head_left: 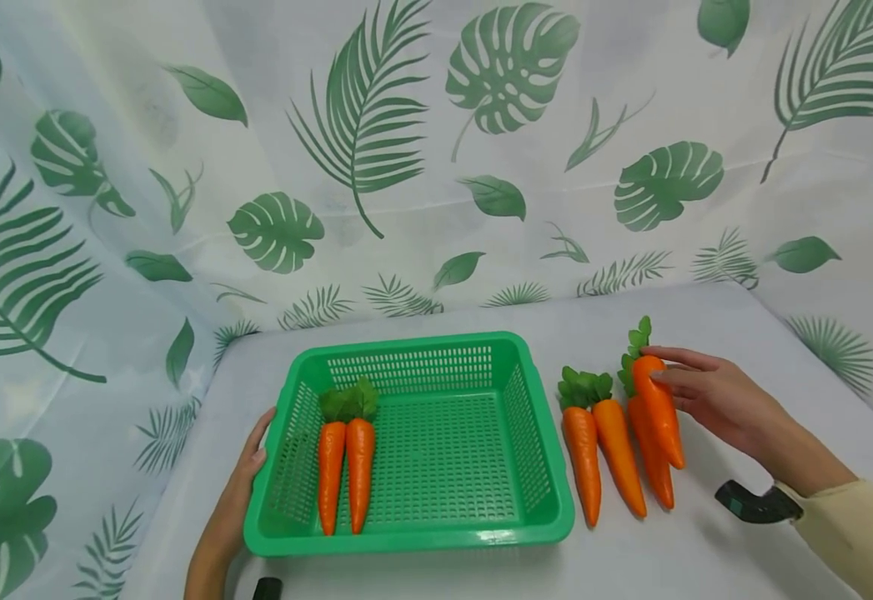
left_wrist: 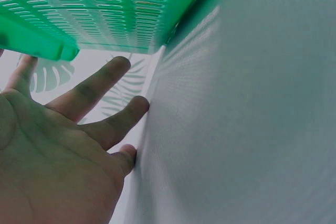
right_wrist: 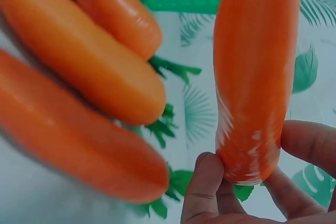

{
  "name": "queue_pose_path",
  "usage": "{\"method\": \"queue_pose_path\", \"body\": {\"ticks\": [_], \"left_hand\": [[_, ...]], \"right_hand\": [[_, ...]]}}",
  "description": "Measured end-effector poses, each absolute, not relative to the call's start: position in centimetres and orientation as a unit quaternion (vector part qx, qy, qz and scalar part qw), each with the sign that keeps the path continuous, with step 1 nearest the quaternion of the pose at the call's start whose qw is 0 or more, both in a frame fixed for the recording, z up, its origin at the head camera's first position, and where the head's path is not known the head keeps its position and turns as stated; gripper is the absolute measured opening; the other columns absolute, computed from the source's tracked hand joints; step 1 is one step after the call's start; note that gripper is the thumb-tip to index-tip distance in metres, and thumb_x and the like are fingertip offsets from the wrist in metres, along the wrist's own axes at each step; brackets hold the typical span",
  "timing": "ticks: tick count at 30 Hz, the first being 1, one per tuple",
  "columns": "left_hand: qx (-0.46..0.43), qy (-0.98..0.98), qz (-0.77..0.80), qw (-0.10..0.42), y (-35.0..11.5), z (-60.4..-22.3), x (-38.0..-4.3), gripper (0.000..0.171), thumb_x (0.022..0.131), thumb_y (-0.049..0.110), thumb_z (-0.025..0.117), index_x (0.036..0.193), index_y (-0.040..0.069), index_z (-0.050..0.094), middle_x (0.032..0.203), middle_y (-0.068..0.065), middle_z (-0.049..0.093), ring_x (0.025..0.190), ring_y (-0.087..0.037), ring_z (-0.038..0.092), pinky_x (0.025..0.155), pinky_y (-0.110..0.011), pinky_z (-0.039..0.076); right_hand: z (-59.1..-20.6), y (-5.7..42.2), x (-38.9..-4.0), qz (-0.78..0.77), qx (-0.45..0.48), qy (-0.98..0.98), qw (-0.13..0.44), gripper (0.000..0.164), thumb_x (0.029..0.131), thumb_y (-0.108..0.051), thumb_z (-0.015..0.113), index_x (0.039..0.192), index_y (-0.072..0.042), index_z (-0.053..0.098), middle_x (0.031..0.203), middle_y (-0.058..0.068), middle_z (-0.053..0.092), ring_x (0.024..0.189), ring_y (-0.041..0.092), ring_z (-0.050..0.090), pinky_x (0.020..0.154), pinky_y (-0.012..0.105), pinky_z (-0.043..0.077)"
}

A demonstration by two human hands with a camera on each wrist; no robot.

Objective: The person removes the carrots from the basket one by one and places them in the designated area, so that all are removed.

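A green plastic basket (head_left: 406,542) with slotted walls holds two orange carrots (head_left: 359,475) with leafy green tops, side by side at its left. My left hand (head_left: 237,492) rests against the basket's left rim; its fingers look straight and spread in the left wrist view, below the basket wall. To the right of the basket, my right hand (head_left: 721,400) pinches a carrot (head_left: 657,408) near its leafy end, thumb and fingers on either side, as the right wrist view shows. This carrot is raised above three other carrots (head_left: 618,458) lying in a row on the table.
The table (head_left: 729,333) has a pale cloth over it. Behind and at the sides hangs a white curtain (head_left: 406,167) printed with green leaves. A black strap piece (head_left: 759,504) sits at my right wrist, and another dark piece (head_left: 267,588) shows near the left.
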State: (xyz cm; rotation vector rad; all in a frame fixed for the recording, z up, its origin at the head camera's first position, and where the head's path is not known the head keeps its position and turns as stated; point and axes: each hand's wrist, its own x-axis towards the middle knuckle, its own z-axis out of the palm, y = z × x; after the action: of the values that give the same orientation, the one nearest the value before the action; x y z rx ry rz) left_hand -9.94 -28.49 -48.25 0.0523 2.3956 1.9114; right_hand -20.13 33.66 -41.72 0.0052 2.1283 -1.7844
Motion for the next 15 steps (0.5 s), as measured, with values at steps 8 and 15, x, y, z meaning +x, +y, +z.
{"method": "queue_pose_path", "body": {"ticks": [8, 15], "left_hand": [[0.016, 0.785, 0.618, 0.038, -28.4, -48.1, -9.9, 0.059, 0.118, 0.044, 0.019, 0.174, 0.030, 0.011, 0.178, -0.007, 0.009, 0.154, -0.030, 0.020, 0.101, -0.017, 0.036], [0.016, 0.786, 0.616, 0.035, -28.5, -48.2, -9.9, 0.059, 0.118, 0.044, 0.019, 0.174, 0.029, 0.011, 0.177, -0.007, 0.009, 0.151, -0.021, 0.024, 0.101, -0.016, 0.036]], "right_hand": [[-43.3, 36.0, -19.7, -0.626, 0.033, 0.756, 0.189, 0.063, 0.113, -0.034, 0.056, 0.167, -0.009, 0.036, 0.121, -0.026, 0.059, 0.106, -0.003, 0.063, 0.089, 0.026, 0.056], [-44.3, 37.4, -19.8, -0.632, 0.046, 0.750, 0.192, 0.055, 0.112, -0.035, 0.058, 0.163, -0.020, 0.045, 0.122, -0.025, 0.056, 0.107, -0.002, 0.063, 0.089, 0.025, 0.056]]}}
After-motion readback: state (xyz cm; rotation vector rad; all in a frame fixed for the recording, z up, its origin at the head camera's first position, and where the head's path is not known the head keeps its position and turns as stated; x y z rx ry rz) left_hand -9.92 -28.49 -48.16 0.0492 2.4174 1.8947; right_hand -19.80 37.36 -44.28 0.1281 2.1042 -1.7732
